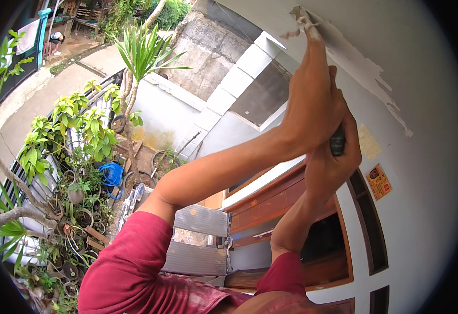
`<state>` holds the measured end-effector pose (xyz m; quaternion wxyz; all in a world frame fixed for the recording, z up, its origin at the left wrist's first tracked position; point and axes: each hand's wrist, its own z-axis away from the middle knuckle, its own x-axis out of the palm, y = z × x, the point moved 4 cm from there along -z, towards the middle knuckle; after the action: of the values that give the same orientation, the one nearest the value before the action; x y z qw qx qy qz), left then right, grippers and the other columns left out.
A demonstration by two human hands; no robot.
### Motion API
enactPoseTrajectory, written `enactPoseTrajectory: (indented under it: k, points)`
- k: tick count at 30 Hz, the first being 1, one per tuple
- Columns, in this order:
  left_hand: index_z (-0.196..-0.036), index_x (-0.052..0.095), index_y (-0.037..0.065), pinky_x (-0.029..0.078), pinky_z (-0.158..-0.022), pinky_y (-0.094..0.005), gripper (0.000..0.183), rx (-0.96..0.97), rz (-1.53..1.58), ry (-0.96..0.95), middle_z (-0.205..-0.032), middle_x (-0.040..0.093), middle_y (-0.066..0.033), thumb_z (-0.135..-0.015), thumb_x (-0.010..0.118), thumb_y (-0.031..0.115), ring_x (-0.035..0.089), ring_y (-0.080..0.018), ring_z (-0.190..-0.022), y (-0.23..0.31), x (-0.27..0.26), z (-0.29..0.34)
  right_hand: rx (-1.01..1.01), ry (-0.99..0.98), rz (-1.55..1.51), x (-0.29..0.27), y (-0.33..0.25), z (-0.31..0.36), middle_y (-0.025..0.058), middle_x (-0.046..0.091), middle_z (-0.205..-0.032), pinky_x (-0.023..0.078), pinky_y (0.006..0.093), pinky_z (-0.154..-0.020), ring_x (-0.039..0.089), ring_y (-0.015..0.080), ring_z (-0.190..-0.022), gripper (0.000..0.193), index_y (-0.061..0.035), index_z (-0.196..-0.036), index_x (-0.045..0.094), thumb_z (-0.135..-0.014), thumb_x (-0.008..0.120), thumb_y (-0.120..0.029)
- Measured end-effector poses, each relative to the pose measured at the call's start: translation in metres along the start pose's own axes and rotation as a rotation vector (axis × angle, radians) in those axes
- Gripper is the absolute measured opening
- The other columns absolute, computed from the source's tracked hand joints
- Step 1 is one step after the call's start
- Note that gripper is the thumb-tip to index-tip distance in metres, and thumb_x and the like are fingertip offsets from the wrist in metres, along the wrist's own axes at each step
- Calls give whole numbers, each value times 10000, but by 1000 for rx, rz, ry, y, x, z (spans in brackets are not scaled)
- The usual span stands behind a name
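Observation:
Both my hands are raised overhead against the white wall and ceiling surface. My right hand (351,146) is closed around the dark handle of a scraper (337,142). Above it my left hand (315,97) presses along the same tool, its fingers together and pointing up, so most of the blade is hidden. At my left fingertips a loose strip of paint (292,34) curls away from the surface. A long ragged patch of peeled paint (359,65) runs from there down to the right.
Below me are grey slatted platform boards (200,220) beside a brown wooden door frame (344,230). Potted plants (77,125), a spiky-leaved tree (141,55) and a blue coiled hose (111,174) fill the left. An orange sticker (378,182) is on the wall. A person (56,39) is far off.

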<state>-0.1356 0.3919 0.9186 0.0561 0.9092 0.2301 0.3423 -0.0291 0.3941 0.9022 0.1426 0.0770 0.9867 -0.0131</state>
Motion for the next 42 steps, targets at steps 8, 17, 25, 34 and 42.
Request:
enactPoseTrajectory:
  k: [8, 17, 25, 34, 42]
  points:
    - [-1268, 372, -57, 462, -685, -545, 384, -112, 0, -87, -850, 631, -319, -915, 524, -41, 621, -538, -822, -9, -10, -10, 85, 15, 31, 4, 10, 2, 138, 721, -1164, 532, 330, -896, 684, 208, -1043, 445, 9, -1265, 646, -822, 667, 49]
    - [-1099, 472, -75, 503, -738, -523, 213, -407, 9, -218, -938, 651, -295, -890, 461, -35, 655, -474, -840, -46, -56, -84, -19, -111, 65, 71, -10, -45, 111, 729, -877, 518, 346, -747, 676, 187, -789, 305, 44, -1162, 646, -859, 661, 11]
    - [-1562, 110, -82, 511, -762, -468, 802, -202, -117, -134, -917, 646, -300, -880, 530, -60, 656, -423, -785, -48, -66, -2, 226, -126, -38, 70, 3, 20, 159, 718, -1181, 530, 323, -910, 693, 213, -1069, 432, -5, -1315, 634, -889, 616, 69]
    - [-1597, 119, -13, 476, -993, -430, 844, -16, 115, -234, -1429, 500, -321, -923, 626, -3, 568, -434, -1244, 27, -23, 49, 146, 21, 174, -40, -52, 43, 186, 712, -1207, 534, 345, -928, 696, 251, -1092, 477, 37, -1311, 636, -842, 616, 117]
    - [-1551, 69, -92, 508, -986, -496, 834, 14, 286, -312, -1577, 190, -389, -881, 565, -85, 459, -563, -1288, 74, -3, 47, 91, 42, 272, -81, -84, 37, 185, 702, -1230, 544, 372, -959, 691, 292, -1130, 440, 21, -1294, 652, -859, 605, 68]
